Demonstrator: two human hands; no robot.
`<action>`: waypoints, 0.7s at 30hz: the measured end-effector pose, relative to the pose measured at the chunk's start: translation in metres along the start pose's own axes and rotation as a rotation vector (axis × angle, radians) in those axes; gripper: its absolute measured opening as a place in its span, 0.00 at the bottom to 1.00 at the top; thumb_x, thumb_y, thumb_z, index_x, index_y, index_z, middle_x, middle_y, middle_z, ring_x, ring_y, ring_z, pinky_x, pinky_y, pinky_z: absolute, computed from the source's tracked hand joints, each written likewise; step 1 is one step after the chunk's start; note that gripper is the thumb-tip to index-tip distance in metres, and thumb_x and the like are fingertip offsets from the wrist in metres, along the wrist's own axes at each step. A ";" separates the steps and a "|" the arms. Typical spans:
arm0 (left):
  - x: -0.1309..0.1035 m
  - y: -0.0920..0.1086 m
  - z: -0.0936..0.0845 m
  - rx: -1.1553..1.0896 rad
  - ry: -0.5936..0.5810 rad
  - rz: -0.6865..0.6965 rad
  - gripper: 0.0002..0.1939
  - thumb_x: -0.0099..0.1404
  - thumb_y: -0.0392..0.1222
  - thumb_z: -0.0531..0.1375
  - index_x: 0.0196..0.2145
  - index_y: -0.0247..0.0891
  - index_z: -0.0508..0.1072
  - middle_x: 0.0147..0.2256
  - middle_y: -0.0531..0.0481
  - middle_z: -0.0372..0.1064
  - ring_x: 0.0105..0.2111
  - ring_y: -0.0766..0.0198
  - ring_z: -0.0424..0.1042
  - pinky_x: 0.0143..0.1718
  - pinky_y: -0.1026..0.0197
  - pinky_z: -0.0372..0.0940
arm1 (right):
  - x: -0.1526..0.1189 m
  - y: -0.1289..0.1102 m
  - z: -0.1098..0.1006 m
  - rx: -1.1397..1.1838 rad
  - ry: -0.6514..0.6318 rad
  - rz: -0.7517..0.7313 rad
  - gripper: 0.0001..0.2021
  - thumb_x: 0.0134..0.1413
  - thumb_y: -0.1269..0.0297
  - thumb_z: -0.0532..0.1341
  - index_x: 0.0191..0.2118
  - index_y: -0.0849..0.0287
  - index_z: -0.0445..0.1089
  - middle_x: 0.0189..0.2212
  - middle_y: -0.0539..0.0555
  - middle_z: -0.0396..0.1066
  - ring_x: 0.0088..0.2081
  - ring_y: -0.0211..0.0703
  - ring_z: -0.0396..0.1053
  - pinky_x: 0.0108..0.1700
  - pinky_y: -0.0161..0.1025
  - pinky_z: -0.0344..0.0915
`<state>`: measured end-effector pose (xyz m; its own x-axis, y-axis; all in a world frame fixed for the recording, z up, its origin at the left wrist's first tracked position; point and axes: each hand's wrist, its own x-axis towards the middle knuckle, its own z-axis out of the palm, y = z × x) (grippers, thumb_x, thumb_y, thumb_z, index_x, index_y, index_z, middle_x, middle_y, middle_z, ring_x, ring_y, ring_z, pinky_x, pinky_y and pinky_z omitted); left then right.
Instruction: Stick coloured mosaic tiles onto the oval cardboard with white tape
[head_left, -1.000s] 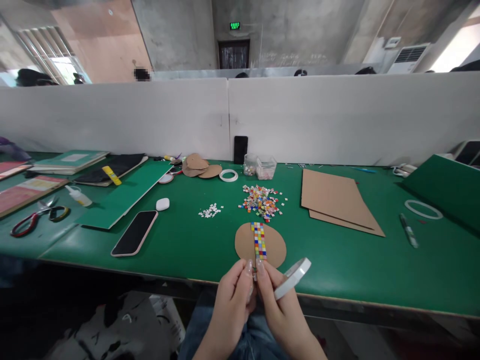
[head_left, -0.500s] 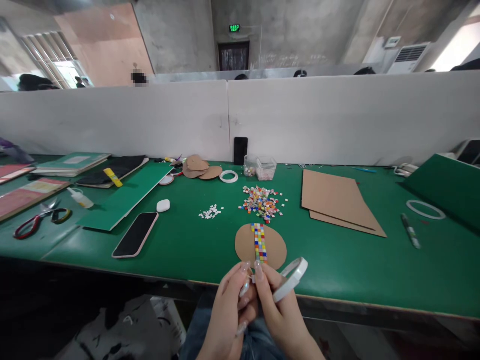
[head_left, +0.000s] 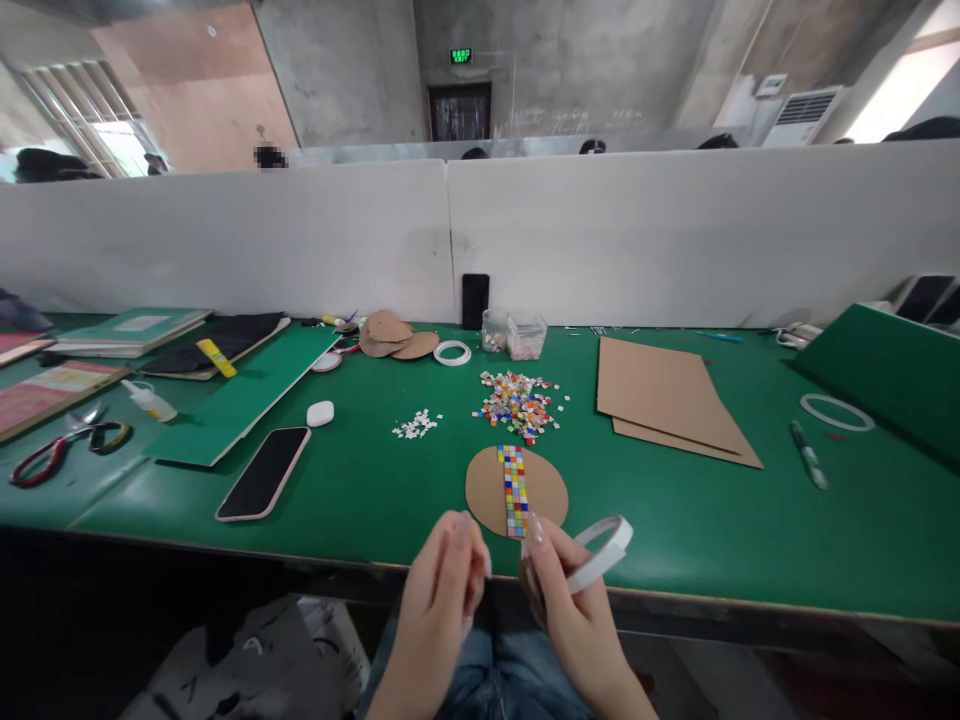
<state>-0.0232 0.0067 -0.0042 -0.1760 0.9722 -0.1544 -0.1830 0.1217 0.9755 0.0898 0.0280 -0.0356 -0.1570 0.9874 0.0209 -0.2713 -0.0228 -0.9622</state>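
My left hand is closed at the table's front edge, fingers curled and thumb pressed against them; anything inside is hidden. To its right, my right hand grips a white roll of tape, which juts out to the right, with thumb and forefinger pinched together. Just beyond both hands lies an oval cardboard piece, with a band of small coloured mosaic tiles running down its middle. A heap of loose mosaic tiles is spread behind the oval. Small white scraps lie to the left of the heap.
On the left are a phone, a white case, a glue bottle and red-handled pliers. Cardboard sheets and a marker lie right. Clear boxes stand near the white partition.
My hands have moved apart, the left one to the left and the right one slightly right with the tape roll. The whole view has shifted slightly.
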 end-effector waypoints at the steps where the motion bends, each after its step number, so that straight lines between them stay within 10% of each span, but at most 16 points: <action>1: -0.002 -0.003 0.004 0.034 -0.022 0.006 0.21 0.62 0.57 0.51 0.22 0.38 0.58 0.17 0.60 0.49 0.16 0.74 0.49 0.17 0.70 0.48 | 0.000 0.001 -0.001 -0.034 0.009 -0.027 0.19 0.55 0.51 0.54 0.21 0.59 0.61 0.17 0.45 0.49 0.20 0.33 0.46 0.20 0.30 0.49; 11: -0.003 -0.002 0.016 0.472 -0.151 0.177 0.11 0.67 0.43 0.47 0.30 0.40 0.64 0.28 0.52 0.66 0.28 0.65 0.64 0.31 0.66 0.56 | -0.002 -0.005 -0.002 -0.239 -0.043 -0.170 0.16 0.59 0.56 0.50 0.23 0.58 0.63 0.19 0.48 0.57 0.23 0.37 0.56 0.25 0.32 0.57; 21: 0.000 -0.011 0.012 0.636 -0.072 0.321 0.10 0.63 0.35 0.50 0.23 0.41 0.58 0.21 0.54 0.60 0.20 0.66 0.60 0.24 0.64 0.48 | 0.001 -0.003 -0.012 -0.578 -0.220 -0.287 0.14 0.62 0.63 0.45 0.26 0.57 0.56 0.21 0.48 0.56 0.23 0.37 0.56 0.25 0.34 0.54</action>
<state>-0.0098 0.0074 -0.0131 -0.0585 0.9877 0.1449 0.4700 -0.1008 0.8769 0.1015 0.0313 -0.0357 -0.3606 0.8857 0.2925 0.2102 0.3827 -0.8996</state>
